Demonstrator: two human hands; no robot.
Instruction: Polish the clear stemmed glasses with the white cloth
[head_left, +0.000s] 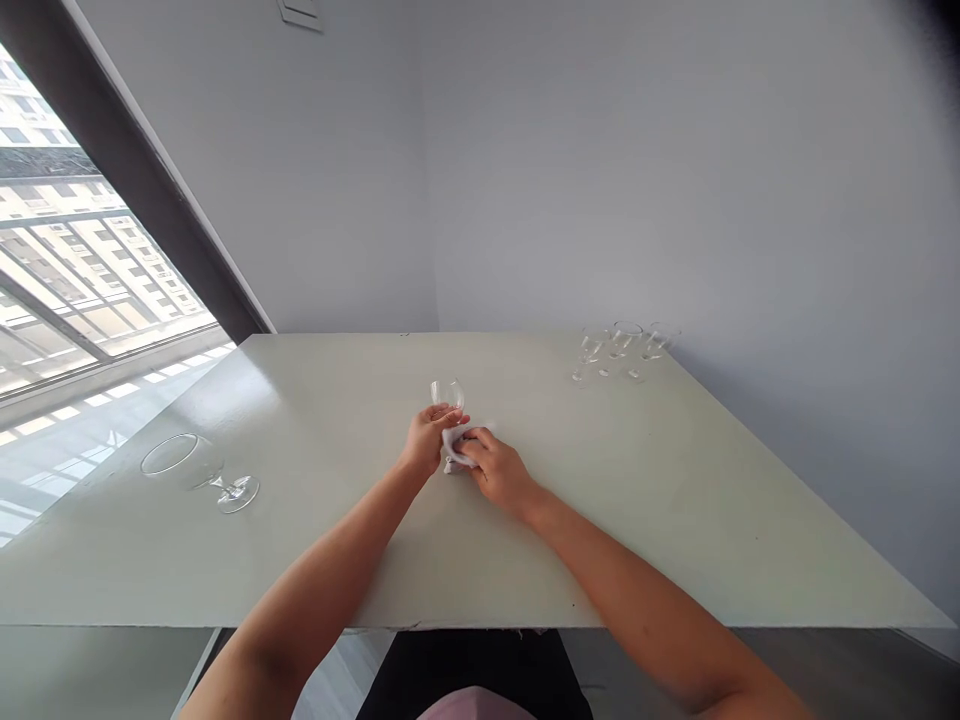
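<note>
Over the middle of the pale table, my left hand (430,436) is closed around a clear wine glass (448,393), whose bowl shows above the fingers and points away from me. Close beside it, my right hand (493,468) grips a white cloth (453,440) and presses it round the lower part of the glass. The stem and foot are hidden by the cloth and fingers. A small end of the cloth hangs below my hands.
A larger wine glass (238,493) is at the left of the table (645,520). Several clear stemmed glasses (624,340) stand in a group at the far right corner, near the grey wall (637,150). A window (75,230) is on the left.
</note>
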